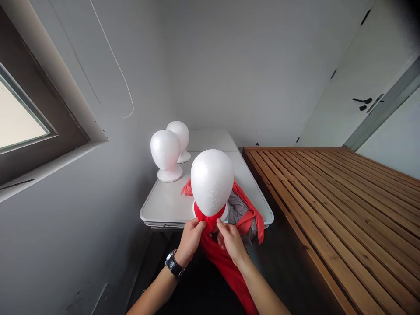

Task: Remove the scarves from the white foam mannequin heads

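A white foam mannequin head [212, 181] stands at the near edge of a white table [164, 205]. A red scarf [226, 262] is wrapped around its neck and hangs down past the table edge. My left hand [191, 239], with a black watch on the wrist, pinches the scarf at the left of the neck. My right hand [230, 239] grips the scarf just right of it. Both hands meet below the head's chin.
Two more white foam heads [166, 153] [179, 135] stand further back on the table's left side. A grey cloth [238, 208] lies beside the near head with more red fabric. A slatted wooden platform [328, 205] fills the right; a window [19, 118] is at left.
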### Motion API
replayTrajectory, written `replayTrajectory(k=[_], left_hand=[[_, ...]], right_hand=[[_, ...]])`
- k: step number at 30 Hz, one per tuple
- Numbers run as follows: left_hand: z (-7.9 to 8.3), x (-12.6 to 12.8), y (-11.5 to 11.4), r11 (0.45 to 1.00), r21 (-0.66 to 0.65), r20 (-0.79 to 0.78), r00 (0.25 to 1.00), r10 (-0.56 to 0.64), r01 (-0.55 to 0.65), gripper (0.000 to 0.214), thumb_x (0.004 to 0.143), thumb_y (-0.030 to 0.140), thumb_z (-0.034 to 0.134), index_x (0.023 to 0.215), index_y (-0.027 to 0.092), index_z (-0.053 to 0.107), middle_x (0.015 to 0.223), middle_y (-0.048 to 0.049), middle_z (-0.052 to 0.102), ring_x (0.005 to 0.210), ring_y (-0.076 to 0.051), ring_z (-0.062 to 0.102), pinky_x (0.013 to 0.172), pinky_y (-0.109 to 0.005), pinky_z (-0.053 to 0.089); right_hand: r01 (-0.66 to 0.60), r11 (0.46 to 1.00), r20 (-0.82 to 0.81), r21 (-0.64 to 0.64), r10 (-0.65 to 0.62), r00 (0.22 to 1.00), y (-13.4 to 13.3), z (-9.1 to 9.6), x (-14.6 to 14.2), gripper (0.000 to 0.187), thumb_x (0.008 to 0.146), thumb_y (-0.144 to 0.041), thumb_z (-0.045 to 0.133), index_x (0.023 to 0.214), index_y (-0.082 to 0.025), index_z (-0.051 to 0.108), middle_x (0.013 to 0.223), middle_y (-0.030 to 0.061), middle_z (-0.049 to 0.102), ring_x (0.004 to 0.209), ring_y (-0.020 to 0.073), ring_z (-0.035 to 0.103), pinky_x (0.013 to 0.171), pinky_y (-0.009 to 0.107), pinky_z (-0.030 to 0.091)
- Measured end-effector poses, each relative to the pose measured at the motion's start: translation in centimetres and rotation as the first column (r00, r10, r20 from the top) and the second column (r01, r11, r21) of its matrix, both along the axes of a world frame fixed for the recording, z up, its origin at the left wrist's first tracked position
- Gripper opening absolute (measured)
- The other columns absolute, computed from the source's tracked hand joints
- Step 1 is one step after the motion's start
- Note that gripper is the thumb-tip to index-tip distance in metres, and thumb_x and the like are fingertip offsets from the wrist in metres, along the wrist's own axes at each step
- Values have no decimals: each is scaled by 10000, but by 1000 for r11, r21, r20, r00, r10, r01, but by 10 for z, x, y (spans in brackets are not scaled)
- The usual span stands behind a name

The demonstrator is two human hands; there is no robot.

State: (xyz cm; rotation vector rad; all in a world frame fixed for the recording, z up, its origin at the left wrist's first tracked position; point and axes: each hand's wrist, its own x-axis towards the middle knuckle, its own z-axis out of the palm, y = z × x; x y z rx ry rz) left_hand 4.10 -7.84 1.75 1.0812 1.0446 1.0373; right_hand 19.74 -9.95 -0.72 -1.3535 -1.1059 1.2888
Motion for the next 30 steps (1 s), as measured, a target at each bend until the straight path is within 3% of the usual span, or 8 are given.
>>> replayTrajectory(k=[4,10,16,22,26,30], left_hand=[[5,-4,0,999,29,-95,995,-18,21,273,872,383,603,752,150,678,713,-58,725,633,-177,654,648,-264,493],[5,-4,-3,988,115,-205,975,-79,105,306,924,365,558,720,152,642,692,-46,692,637,-162,600,642,-255,445],[1,-1,-1,989,149,-319,948,25,24,580,934,669,633,677,149,614,610,1,551,587,-119,430,562,-243,305],[5,0,0,990,127,-242,970,-24,57,643,990,682,537,661,150,681,624,-56,648,602,-168,563,621,-265,412],[9,-7,0,987,132,-264,956,125,-93,546,947,634,608,728,141,691,695,-55,677,599,-160,520,578,-267,371],[8,-16,0,977,153,-243,953,183,-148,492,963,588,579,765,150,683,731,-44,680,644,-168,534,609,-267,398]], right_hand=[[-30,999,23,-23,30,999,9,8,-10,750,908,-870,517,573,-199,513,483,33,559,392,108,479,439,234,309],[4,998,94,60,-9,996,12,15,-18,672,908,-827,580,642,-211,551,495,29,570,413,162,525,430,268,344],[56,974,192,217,-99,976,13,12,-19,646,956,-750,556,592,-225,458,537,33,541,544,163,501,537,286,344],[24,1000,-37,-12,-25,999,14,15,-15,625,889,-744,623,572,-213,535,475,19,525,396,127,454,443,270,310],[109,994,-144,-22,-111,983,16,24,-1,631,857,-706,686,525,-187,549,495,32,551,407,100,466,452,246,356],[171,985,-195,-36,-175,965,22,33,17,600,791,-701,756,566,-176,573,519,41,589,409,102,492,427,232,351]])
